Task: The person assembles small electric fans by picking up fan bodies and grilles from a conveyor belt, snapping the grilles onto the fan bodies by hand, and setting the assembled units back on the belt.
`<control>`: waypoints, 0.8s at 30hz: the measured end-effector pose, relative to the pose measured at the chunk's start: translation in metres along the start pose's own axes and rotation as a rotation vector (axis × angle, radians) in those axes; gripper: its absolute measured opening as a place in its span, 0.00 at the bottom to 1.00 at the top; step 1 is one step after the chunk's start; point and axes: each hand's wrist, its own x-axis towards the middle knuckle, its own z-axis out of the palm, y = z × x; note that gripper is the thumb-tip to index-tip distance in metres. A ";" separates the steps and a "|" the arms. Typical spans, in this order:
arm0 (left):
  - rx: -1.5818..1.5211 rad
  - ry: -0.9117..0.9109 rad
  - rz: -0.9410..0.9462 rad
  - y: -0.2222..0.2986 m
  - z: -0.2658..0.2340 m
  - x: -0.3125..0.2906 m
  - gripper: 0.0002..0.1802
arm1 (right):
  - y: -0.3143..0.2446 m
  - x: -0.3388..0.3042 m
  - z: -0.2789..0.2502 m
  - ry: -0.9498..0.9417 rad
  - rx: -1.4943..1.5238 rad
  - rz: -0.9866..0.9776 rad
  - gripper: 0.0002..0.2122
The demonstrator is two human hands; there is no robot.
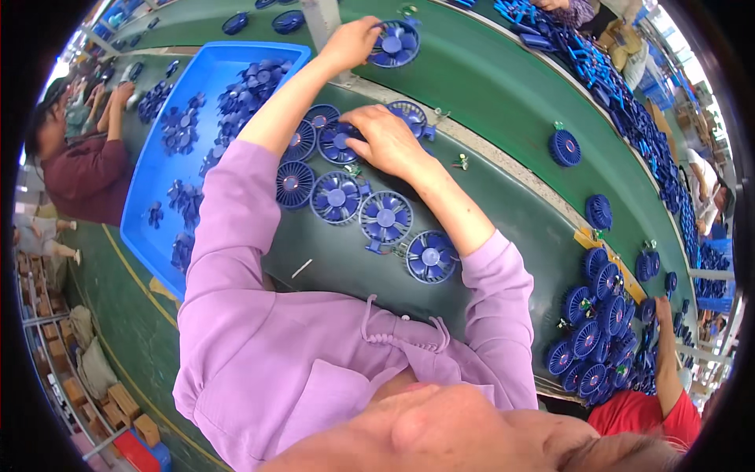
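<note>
My left hand (351,45) is stretched out over the green conveyor belt, its fingers closed on the rim of a round blue fan head (395,45). Closer in, my right hand (387,138) bends over another blue fan head (336,145), thumb and fingers gripping its right side; the fingertips are partly hidden. Around it on the dark green worktop lie several more caged fan heads, among them one with visible blades (336,198), one beside it (386,218) and one nearer my chest (432,257). Small green circuit boards on wires hang from some.
At left stands a blue bin (145,228) holding loose fan blades. A pile of fan heads (586,338) lies at right by a co-worker in a red sleeve (657,417). More fan heads sit on the belt (487,102). Another person (86,173) works beyond the bin.
</note>
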 end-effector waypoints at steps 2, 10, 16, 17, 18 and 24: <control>-0.391 0.090 -0.094 0.002 -0.027 -0.026 0.18 | -0.004 0.024 0.017 -0.036 0.012 0.033 0.21; -1.344 0.157 -0.302 -0.023 -0.070 -0.119 0.19 | -0.009 0.076 0.101 -0.239 -0.189 -0.169 0.40; -1.632 0.259 -0.199 -0.031 -0.061 -0.149 0.24 | -0.008 0.069 0.098 -0.137 -0.264 0.021 0.32; -1.581 0.301 -0.276 -0.031 -0.060 -0.155 0.26 | -0.005 0.064 0.094 -0.114 -0.214 0.048 0.31; -1.600 0.307 -0.276 -0.032 -0.059 -0.159 0.27 | -0.007 0.063 0.087 -0.179 -0.225 0.135 0.30; -1.749 0.251 -0.228 -0.020 -0.020 -0.144 0.32 | 0.030 0.032 0.046 0.022 0.279 0.336 0.18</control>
